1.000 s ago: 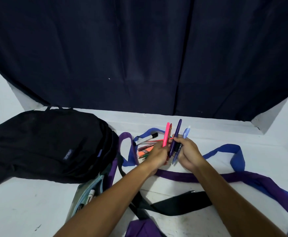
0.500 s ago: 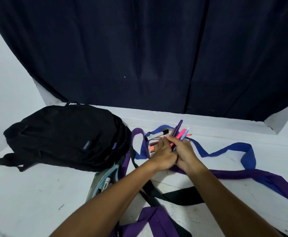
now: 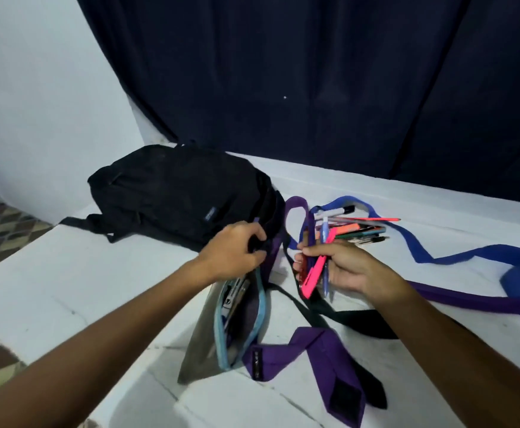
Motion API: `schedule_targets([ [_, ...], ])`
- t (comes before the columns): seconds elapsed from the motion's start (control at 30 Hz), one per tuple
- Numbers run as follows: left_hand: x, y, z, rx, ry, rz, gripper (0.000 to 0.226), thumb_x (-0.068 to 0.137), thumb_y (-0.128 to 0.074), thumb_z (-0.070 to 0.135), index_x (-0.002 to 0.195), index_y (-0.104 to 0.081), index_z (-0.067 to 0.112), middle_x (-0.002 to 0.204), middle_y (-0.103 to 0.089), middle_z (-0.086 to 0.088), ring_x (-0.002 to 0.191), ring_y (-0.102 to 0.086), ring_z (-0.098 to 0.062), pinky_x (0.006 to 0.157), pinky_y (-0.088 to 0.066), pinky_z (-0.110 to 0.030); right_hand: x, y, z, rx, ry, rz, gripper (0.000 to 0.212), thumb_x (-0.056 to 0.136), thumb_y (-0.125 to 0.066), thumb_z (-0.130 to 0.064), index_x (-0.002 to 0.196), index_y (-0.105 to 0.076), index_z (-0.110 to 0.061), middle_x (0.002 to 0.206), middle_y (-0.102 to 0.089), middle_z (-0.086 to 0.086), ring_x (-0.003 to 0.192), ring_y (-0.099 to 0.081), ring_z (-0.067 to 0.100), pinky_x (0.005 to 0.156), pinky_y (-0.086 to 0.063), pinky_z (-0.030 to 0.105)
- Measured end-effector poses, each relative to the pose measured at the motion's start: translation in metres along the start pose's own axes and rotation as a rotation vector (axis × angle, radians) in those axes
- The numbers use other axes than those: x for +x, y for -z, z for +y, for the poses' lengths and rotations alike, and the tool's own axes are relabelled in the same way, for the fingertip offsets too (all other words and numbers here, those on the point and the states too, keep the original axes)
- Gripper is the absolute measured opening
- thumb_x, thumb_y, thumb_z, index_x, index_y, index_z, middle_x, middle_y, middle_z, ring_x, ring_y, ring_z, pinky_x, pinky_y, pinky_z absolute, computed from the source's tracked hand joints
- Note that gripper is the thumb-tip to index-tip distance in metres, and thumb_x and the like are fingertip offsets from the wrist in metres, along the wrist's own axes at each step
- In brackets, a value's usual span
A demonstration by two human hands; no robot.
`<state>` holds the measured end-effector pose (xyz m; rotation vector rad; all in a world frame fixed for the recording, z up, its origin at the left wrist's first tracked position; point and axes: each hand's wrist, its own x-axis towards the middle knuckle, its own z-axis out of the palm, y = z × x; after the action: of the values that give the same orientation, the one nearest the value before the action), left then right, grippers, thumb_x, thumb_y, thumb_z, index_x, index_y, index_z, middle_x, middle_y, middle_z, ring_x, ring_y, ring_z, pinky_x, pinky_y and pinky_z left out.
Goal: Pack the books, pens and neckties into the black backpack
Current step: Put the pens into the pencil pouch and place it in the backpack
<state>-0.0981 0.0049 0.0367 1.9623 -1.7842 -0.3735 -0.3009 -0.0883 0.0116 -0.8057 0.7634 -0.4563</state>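
- Head view: the black fabric backpack (image 3: 172, 193) lies flat on the white table (image 3: 67, 288), at its far left part, in front of a dark navy curtain (image 3: 314, 72).
- The left hand (image 3: 232, 253) has its fingers curled round the near edge of the backpack, gripping dark fabric there.
- Just below that hand lies a grey zip pouch with a light blue edge (image 3: 237, 322); it is open, with a few pens showing inside.
- The right hand (image 3: 342, 268) is closed round a small bunch of pens (image 3: 315, 267): a bright pink one, a red one and a blue one, tips pointing down and towards the person.
- Beyond the right hand, a loose heap of coloured pens and markers (image 3: 357, 228) rests on the table, right of the backpack.
- A purple necktie (image 3: 323, 356) lies near the pouch, its broad end towards the camera; its narrow end loops up beside the backpack.
- A black necktie (image 3: 345, 319) crosses under the right forearm.
- A blue necktie (image 3: 468, 257) winds across the table's right part, well apart from the backpack.
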Motion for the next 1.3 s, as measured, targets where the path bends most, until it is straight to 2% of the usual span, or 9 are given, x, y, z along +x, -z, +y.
schedule_targets([
  [0.13,-0.042,0.004,-0.037,0.096,0.083,-0.196,0.068,0.074,-0.069,0.046,0.135,-0.041,0.033,0.131,-0.048,0.004,0.117,-0.050,-0.017,0.100,-0.044,-0.036,-0.007,-0.019,0.025,-0.120,-0.174,-0.132,0.025,0.073,-0.064,0.002,0.098,-0.062,-0.001,0.080,-0.066,0.018,0.070,-0.069,0.028,0.066,-0.059,0.039],
  [0.23,-0.057,0.007,-0.047,0.033,0.000,-0.269,0.067,0.078,-0.073,0.029,0.132,-0.035,0.040,0.134,-0.043,0.009,0.119,-0.048,-0.013,0.102,-0.042,-0.033,-0.008,-0.038,0.045,-0.142,-0.289,-0.204,0.029,0.070,-0.064,-0.001,0.099,-0.063,0.000,0.081,-0.067,0.017,0.072,-0.070,0.027,0.068,-0.059,0.038],
  [0.43,-0.057,0.023,-0.042,-0.169,0.152,-0.389,0.055,0.089,-0.050,-0.002,0.136,-0.051,0.028,0.137,-0.050,-0.008,0.100,-0.067,-0.033,0.056,-0.060,-0.035,-0.004,-0.063,0.069,-0.148,-0.412,-0.294,0.022,0.075,-0.058,-0.002,0.096,-0.063,-0.001,0.093,-0.067,0.021,0.085,-0.069,0.031,0.091,-0.051,0.049],
  [0.57,-0.059,0.030,-0.038,-0.237,0.211,-0.514,0.077,0.085,-0.054,-0.008,0.151,-0.032,0.025,0.149,-0.038,-0.001,0.123,-0.056,-0.028,0.062,-0.061,-0.036,0.005,-0.075,0.068,-0.107,-0.410,-0.311,0.024,0.080,-0.052,0.000,0.102,-0.060,0.001,0.099,-0.064,0.021,0.092,-0.066,0.031,0.089,-0.054,0.049],
  [0.73,-0.060,0.036,-0.035,-0.320,0.203,-0.516,0.081,0.081,-0.058,-0.013,0.149,-0.033,0.025,0.141,-0.048,-0.002,0.123,-0.057,-0.024,0.064,-0.061,-0.035,0.015,-0.086,0.064,-0.009,-0.332,-0.254,0.027,0.086,-0.044,0.003,0.106,-0.061,-0.004,0.096,-0.066,0.016,0.095,-0.064,0.031,0.102,-0.042,0.057],
  [0.87,-0.060,0.039,-0.037,-0.349,0.233,-0.512,0.087,0.082,-0.061,-0.015,0.152,-0.026,0.023,0.147,-0.036,0.008,0.128,-0.037,-0.003,0.068,-0.061,-0.034,0.017,-0.089,0.060,0.046,-0.261,-0.133,0.033,0.075,-0.042,0.009,0.104,-0.052,-0.003,0.083,-0.061,0.014,0.084,-0.061,0.029,0.086,-0.052,0.054],
  [1.0,-0.059,0.039,-0.041,-0.396,0.230,-0.515,0.089,0.081,-0.060,-0.017,0.153,-0.026,0.021,0.148,-0.037,0.009,0.135,-0.039,-0.006,0.063,-0.059,-0.028,0.014,-0.100,0.060,-0.086,-0.163,-0.081,0.028,0.090,-0.033,0.018,0.095,-0.055,0.002,0.085,-0.063,0.019,0.081,-0.063,0.030,0.083,-0.052,0.053],
  [1.1,-0.059,0.040,-0.042,-0.440,0.204,-0.511,0.083,0.081,-0.058,-0.019,0.136,-0.034,0.038,0.126,-0.046,0.023,0.106,-0.052,0.014,0.060,-0.055,-0.022,0.014,-0.107,0.072,-0.259,-0.080,-0.002,0.020,0.092,-0.042,0.016,0.106,-0.054,0.010,0.096,-0.060,0.023,0.088,-0.063,0.032,0.092,-0.051,0.055],
  [1.3,-0.058,0.040,-0.046,-0.500,0.153,-0.526,0.082,0.079,-0.060,-0.018,0.130,-0.040,0.043,0.137,-0.052,0.007,0.114,-0.059,-0.002,0.059,-0.053,-0.021,0.010,-0.112,0.090,-0.248,0.057,0.171,0.019,0.084,-0.065,0.009,0.102,-0.059,0.010,0.088,-0.063,0.019,0.074,-0.065,0.026,0.063,-0.060,0.027],
])
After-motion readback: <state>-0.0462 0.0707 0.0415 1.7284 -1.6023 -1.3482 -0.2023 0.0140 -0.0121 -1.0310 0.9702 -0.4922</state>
